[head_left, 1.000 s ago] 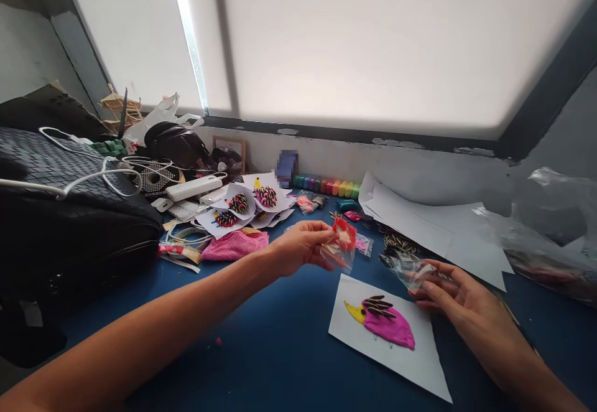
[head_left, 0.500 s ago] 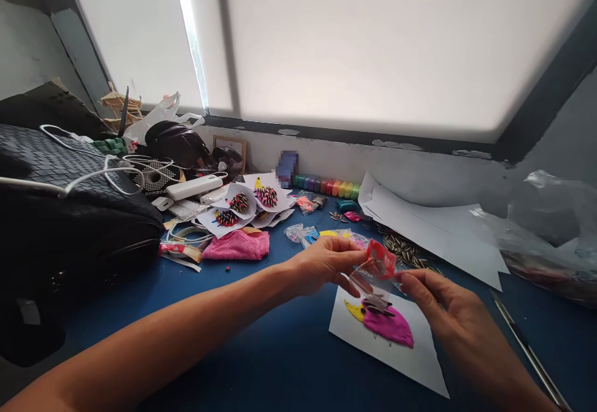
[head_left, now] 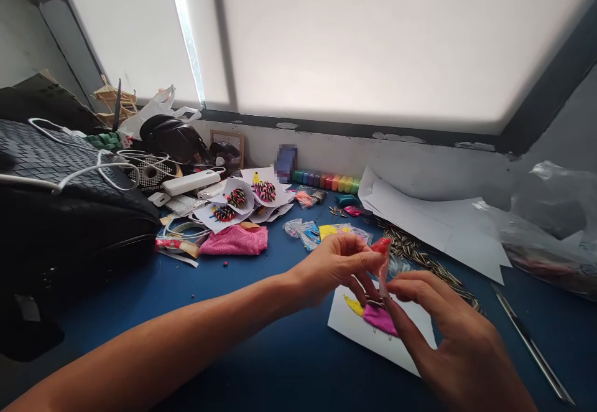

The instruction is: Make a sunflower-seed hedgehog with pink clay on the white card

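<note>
Black woven bag (head_left: 69,231) at surface's (head_left: 261,350) left edge, white cable (head_left: 28,182) across it. Wooden frame (head_left: 233,138), back edge. Clear plastic bag (head_left: 550,231), right edge.

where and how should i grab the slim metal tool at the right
Probably by the dark middle of the tool, pinching across its width from above with the right hand, which is nearer. It lies flat on the table, long and thin, its narrow tip pointing away from you.
</note>
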{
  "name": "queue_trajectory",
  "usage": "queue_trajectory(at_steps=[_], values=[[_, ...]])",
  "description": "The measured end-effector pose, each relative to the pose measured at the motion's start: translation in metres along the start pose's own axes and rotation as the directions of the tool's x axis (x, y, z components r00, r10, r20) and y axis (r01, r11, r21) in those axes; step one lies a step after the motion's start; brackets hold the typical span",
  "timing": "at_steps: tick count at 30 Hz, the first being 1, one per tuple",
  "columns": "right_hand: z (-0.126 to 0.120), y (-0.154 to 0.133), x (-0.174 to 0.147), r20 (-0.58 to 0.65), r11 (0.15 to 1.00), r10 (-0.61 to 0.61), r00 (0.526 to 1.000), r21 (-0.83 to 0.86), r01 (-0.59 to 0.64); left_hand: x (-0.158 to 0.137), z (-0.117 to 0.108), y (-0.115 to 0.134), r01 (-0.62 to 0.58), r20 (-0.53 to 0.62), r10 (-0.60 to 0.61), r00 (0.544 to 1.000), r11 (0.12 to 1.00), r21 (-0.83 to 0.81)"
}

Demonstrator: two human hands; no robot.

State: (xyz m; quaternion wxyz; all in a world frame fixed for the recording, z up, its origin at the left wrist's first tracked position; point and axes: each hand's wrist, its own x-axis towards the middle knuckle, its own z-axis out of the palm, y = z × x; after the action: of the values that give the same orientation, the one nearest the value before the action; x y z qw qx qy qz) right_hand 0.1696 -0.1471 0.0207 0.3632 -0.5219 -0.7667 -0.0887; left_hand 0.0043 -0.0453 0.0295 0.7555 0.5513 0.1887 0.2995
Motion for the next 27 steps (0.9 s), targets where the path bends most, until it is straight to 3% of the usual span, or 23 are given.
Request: queue_trajectory(at_steps=[4, 8, 10, 13, 16, 21, 25, 27], values=[[-0.001, -0.008, 0.001, 0.02, 0.992, 0.064, 0.998, 0.105, -0.066, -0.005, 0.004, 0.001, -0.021, -0.012, 0.021, 1.0, 0.999, 0.032], [-0.005, -0.016, 0.004, 0.041, 0.915, 0.287, 0.957, 0.283, -0.286, -0.009, 0.007, 0.001, -0.045, 0.002, 0.045, 0.999, 0.997, 0.057], [-0.006, -0.019, 0.005, 0.044, 0.827, 0.439, 0.897, 0.37, -0.423, -0.011, 0.008, 0.002, -0.074, -0.005, 0.074, 0.997, 0.996, 0.055], [-0.007, -0.024, 0.007, 0.095, 0.633, 0.631, 0.77, 0.51, -0.582, -0.014, 0.008, 0.001, -0.084, -0.013, 0.086, 0.996, 0.99, 0.118], [-0.004, -0.028, 0.007, 0.186, 0.481, 0.69, 0.699, 0.603, -0.636, -0.018, 0.009, 0.0, -0.048, 0.021, 0.045, 0.999, 0.976, 0.212], [-0.001, -0.024, 0.006, 0.242, 0.425, 0.658, 0.714, 0.663, -0.616, -0.023, 0.011, 0.0, -0.09, 0.057, 0.08, 0.995, 0.974, 0.21], [-0.004, -0.013, 0.004, 0.307, 0.527, 0.548, 0.778, 0.596, -0.606, -0.025, 0.012, -0.001, -0.121, 0.017, 0.124, 0.992, 0.919, 0.374], [-0.005, -0.014, 0.003, 0.307, 0.557, 0.528, 0.792, 0.579, -0.595, -0.026, 0.013, -0.001, -0.179, 0.053, 0.173, 0.983, 0.878, 0.443]])
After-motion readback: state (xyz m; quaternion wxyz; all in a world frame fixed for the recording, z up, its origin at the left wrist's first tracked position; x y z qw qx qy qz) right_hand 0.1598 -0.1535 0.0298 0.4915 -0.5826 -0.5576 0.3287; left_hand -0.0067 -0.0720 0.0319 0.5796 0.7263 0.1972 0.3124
